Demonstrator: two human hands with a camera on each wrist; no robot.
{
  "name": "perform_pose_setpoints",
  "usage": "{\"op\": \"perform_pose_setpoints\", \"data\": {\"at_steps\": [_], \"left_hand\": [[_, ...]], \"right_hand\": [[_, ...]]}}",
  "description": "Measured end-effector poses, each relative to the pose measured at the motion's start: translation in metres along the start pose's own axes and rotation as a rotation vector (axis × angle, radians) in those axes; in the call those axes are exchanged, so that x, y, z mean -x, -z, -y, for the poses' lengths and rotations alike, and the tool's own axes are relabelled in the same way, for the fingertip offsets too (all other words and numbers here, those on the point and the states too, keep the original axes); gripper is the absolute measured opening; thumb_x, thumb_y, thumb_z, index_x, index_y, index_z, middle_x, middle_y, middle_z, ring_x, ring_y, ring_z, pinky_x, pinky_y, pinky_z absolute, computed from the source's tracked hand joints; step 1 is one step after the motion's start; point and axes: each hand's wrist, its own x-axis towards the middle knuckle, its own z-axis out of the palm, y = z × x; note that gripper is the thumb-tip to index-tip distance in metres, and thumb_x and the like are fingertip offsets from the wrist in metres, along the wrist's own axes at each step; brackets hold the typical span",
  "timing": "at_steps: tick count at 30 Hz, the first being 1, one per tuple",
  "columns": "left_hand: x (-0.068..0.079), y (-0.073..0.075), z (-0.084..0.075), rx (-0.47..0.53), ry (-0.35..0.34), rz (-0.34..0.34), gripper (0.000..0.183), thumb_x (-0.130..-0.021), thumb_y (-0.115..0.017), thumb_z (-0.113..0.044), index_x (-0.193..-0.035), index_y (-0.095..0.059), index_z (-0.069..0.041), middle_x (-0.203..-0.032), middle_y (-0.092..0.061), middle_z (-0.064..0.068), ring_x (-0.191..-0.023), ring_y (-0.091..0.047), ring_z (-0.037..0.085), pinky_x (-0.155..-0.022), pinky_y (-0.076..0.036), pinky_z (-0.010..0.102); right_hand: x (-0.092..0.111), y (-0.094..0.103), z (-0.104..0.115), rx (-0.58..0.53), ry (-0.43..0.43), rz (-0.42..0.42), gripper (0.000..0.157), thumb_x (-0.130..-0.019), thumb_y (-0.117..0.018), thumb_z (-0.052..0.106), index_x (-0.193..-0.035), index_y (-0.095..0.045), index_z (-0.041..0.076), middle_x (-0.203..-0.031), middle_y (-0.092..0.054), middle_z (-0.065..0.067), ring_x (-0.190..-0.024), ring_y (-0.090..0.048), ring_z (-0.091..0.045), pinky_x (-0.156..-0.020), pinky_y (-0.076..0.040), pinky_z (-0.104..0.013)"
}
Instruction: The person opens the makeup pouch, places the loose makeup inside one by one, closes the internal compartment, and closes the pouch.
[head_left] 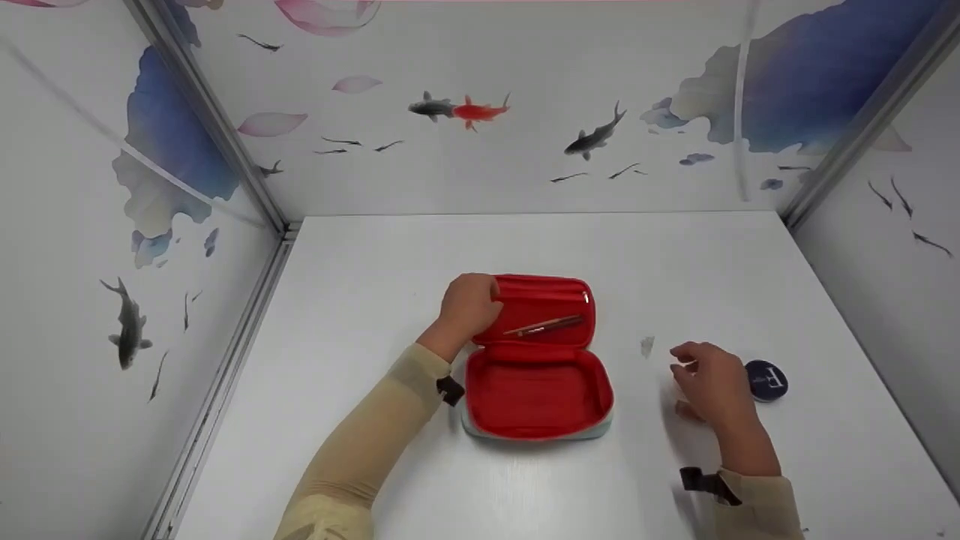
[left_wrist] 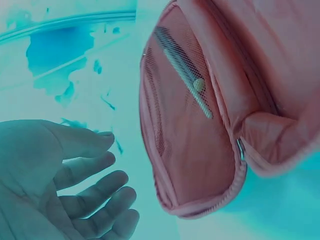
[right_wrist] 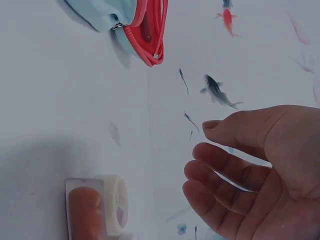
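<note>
A zippered case (head_left: 538,394), red inside and pale blue outside, lies unzipped with its lid folded back. Behind the mesh of the lid (left_wrist: 195,155) are two slim sticks (head_left: 544,325), one dark and one lighter. My left hand (head_left: 469,304) is at the lid's left edge; in the left wrist view the loosely bent fingers (left_wrist: 102,192) stand apart from the case. To the right of the case, my right hand (head_left: 716,382) hovers with loosely bent fingers, holding nothing. Near it is a dark blue round thing (head_left: 766,381) bearing a white letter.
A clear box (right_wrist: 86,210) with an orange-brown thing inside stands beside a white round thing (right_wrist: 117,205) below my right hand. A small greyish mark (head_left: 646,346) shows on the white table (head_left: 360,300). Printed walls (head_left: 510,172) enclose the table's back and sides.
</note>
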Motion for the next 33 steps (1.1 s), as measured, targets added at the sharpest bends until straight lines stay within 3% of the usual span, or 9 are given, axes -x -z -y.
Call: {"op": "perform_pose_setpoints", "data": {"at_steps": [6, 10, 16, 24, 28, 33], "left_hand": [[0.022, 0.004, 0.015, 0.035, 0.013, 0.014, 0.017, -0.100, -0.069, -0.015, -0.112, -0.075, -0.004, -0.111, -0.078, 0.011, -0.107, -0.070, 0.028, -0.092, -0.061, 0.042], [0.037, 0.004, 0.025, 0.102, 0.033, 0.021, 0.017, -0.100, -0.070, -0.013, -0.111, -0.075, -0.002, -0.106, -0.077, 0.011, -0.097, -0.069, 0.025, -0.083, -0.062, 0.039], [0.050, 0.001, 0.033, 0.175, 0.148, 0.059, 0.008, -0.097, -0.074, -0.015, -0.095, -0.073, -0.007, -0.084, -0.070, 0.006, -0.074, -0.061, 0.018, -0.063, -0.052, 0.029], [0.057, -0.007, 0.040, 0.200, 0.265, 0.104, 0.018, -0.095, -0.078, -0.022, -0.101, -0.071, -0.007, -0.092, -0.067, 0.007, -0.082, -0.062, 0.021, -0.068, -0.054, 0.031], [0.060, -0.014, 0.043, 0.190, 0.235, 0.113, 0.016, -0.096, -0.076, -0.021, -0.099, -0.070, -0.006, -0.089, -0.067, 0.007, -0.081, -0.061, 0.021, -0.067, -0.052, 0.032], [0.062, -0.023, 0.048, 0.135, 0.158, 0.131, 0.017, -0.095, -0.077, -0.018, -0.085, -0.067, -0.008, -0.074, -0.058, 0.001, -0.071, -0.055, 0.017, -0.060, -0.044, 0.028]], "right_hand": [[0.007, 0.000, -0.012, 0.023, 0.001, 0.002, 0.031, -0.101, -0.063, 0.009, -0.128, -0.071, -0.002, -0.121, -0.072, -0.026, -0.111, -0.069, -0.045, -0.094, -0.056, -0.060], [0.010, -0.002, -0.019, 0.035, 0.009, 0.002, 0.030, -0.101, -0.066, 0.009, -0.127, -0.071, -0.003, -0.119, -0.072, -0.027, -0.109, -0.069, -0.045, -0.092, -0.056, -0.060], [0.018, -0.004, -0.032, 0.055, 0.001, 0.021, 0.034, -0.098, -0.070, 0.007, -0.130, -0.070, -0.004, -0.120, -0.071, -0.029, -0.107, -0.068, -0.046, -0.089, -0.056, -0.059], [0.022, -0.006, -0.042, 0.085, -0.019, 0.052, 0.033, -0.097, -0.073, 0.011, -0.127, -0.070, -0.005, -0.114, -0.071, -0.027, -0.106, -0.068, -0.045, -0.088, -0.055, -0.060], [0.024, -0.007, -0.046, 0.112, -0.026, 0.069, 0.035, -0.096, -0.075, 0.013, -0.126, -0.071, -0.004, -0.112, -0.071, -0.025, -0.105, -0.068, -0.043, -0.088, -0.055, -0.060], [0.027, -0.013, -0.052, 0.141, 0.015, 0.060, 0.034, -0.093, -0.082, 0.020, -0.117, -0.076, -0.002, -0.104, -0.074, -0.018, -0.098, -0.070, -0.040, -0.082, -0.057, -0.056]]}}
